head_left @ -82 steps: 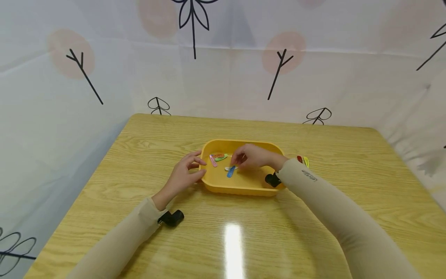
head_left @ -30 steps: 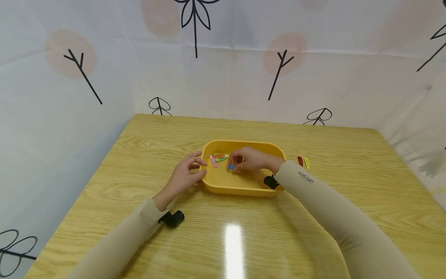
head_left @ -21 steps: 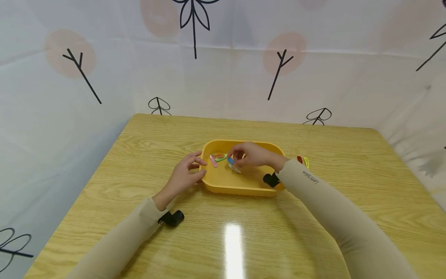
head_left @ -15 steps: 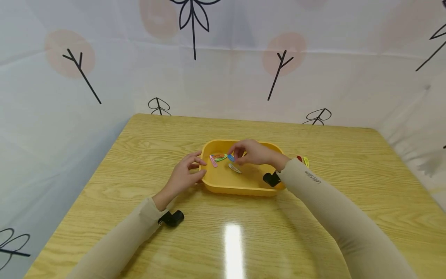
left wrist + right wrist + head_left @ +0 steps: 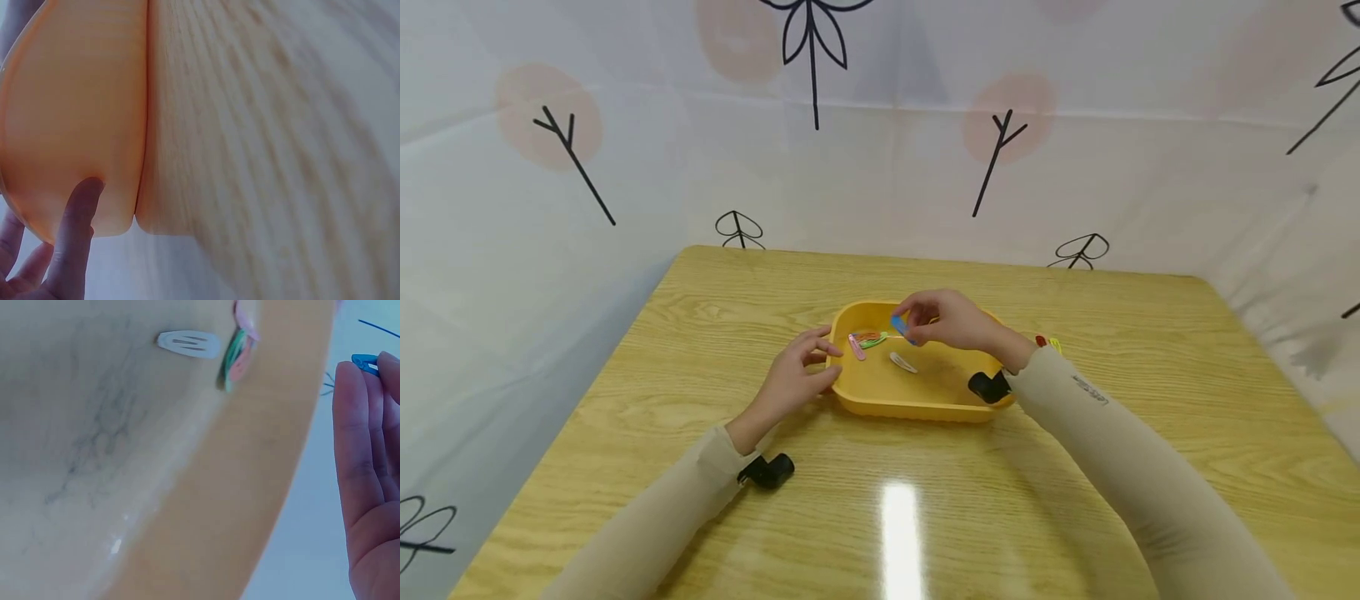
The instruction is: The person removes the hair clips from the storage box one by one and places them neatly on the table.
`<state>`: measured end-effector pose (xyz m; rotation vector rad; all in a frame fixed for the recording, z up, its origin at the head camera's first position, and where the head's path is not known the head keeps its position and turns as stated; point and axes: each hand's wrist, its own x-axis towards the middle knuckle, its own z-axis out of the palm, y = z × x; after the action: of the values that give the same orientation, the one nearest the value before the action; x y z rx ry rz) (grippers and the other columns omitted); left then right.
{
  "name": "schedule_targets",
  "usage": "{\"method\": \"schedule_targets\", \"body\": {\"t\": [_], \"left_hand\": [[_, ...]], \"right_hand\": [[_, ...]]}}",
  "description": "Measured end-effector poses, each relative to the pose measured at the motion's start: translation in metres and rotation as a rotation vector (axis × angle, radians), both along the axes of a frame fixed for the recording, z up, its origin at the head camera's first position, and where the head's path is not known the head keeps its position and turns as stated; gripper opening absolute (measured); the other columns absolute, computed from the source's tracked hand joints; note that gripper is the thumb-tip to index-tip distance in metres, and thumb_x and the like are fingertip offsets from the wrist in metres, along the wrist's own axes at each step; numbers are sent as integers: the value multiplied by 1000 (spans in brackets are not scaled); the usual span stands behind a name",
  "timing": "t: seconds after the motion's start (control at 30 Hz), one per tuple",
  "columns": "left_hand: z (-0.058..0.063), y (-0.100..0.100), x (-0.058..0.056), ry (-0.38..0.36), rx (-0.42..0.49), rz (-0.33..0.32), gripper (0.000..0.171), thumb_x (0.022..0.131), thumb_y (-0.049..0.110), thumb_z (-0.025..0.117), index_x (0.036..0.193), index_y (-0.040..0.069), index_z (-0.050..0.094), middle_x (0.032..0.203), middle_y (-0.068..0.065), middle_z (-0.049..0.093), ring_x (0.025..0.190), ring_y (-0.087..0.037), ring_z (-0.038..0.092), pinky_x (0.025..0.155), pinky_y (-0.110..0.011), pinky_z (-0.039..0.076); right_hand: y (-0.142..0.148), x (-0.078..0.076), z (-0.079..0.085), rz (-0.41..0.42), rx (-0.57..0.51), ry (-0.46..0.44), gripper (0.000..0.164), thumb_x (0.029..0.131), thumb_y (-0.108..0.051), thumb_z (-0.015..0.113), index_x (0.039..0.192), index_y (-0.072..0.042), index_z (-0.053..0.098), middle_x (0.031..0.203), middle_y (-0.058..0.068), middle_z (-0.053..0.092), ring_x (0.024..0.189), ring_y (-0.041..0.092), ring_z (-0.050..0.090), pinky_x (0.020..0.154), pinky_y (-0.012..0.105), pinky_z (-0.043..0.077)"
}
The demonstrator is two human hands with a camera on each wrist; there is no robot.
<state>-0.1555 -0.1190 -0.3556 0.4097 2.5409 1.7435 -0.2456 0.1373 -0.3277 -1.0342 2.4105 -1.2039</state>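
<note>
My right hand (image 5: 953, 320) pinches a blue snap hair clip (image 5: 899, 325) between thumb and fingertips, raised over the far side of a yellow tray (image 5: 917, 412). In the right wrist view the blue clip shows small at the fingertips, slightly spread. A white hair clip (image 5: 902, 362) lies by itself on the tray floor. Toward the tray's left end are a pink clip (image 5: 857, 347), a green clip (image 5: 874, 341) and an orange clip (image 5: 867, 336), close together. My left hand (image 5: 793, 368) rests against the tray's left end, fingers relaxed, one digit touching the outer wall (image 5: 78, 112).
Right of the tray, a red clip (image 5: 1041, 340) and a yellow clip (image 5: 1056, 345) lie on the wooden table (image 5: 820, 508), partly hidden by the right sleeve. A patterned white cloth (image 5: 895, 183) hangs behind the table.
The right hand has picked the blue clip off the tray floor and lifted it up and away from the white clip. The left hand has stayed at the tray's end.
</note>
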Motion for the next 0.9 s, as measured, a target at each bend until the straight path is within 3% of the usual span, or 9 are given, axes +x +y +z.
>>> {"method": "schedule_targets", "body": {"t": [0.13,0.43,0.7,0.9], "left_hand": [[1,0,1,1,-9,7,17,84,0,63,99,-7,59,141,-20,37,108,-40,54,78,-36,53],[2,1,3,5,-9,4,17,84,0,63,99,-8,59,141,-21,36,108,-41,53,79,-37,53],[4,3,5,7,-27,9,17,84,-1,63,99,-8,58,141,-22,36,108,-42,53,79,-38,53],[4,3,6,8,-32,16,17,84,-1,63,99,-8,59,141,-22,36,109,-42,53,79,-37,53]], "right_hand": [[6,5,5,-21,-36,-9,28,87,-1,63,115,1,61,83,8,62,73,32,61,70,48,51],[17,15,14,-108,-29,30,30,87,-5,64,116,-2,60,87,8,61,75,20,62,66,31,54],[27,24,20,-175,-34,78,30,87,-5,65,117,-3,61,87,8,62,74,21,60,62,31,52],[36,27,23,-231,-37,76,30,87,-9,65,117,-6,61,88,8,62,77,19,61,68,38,53]]}}
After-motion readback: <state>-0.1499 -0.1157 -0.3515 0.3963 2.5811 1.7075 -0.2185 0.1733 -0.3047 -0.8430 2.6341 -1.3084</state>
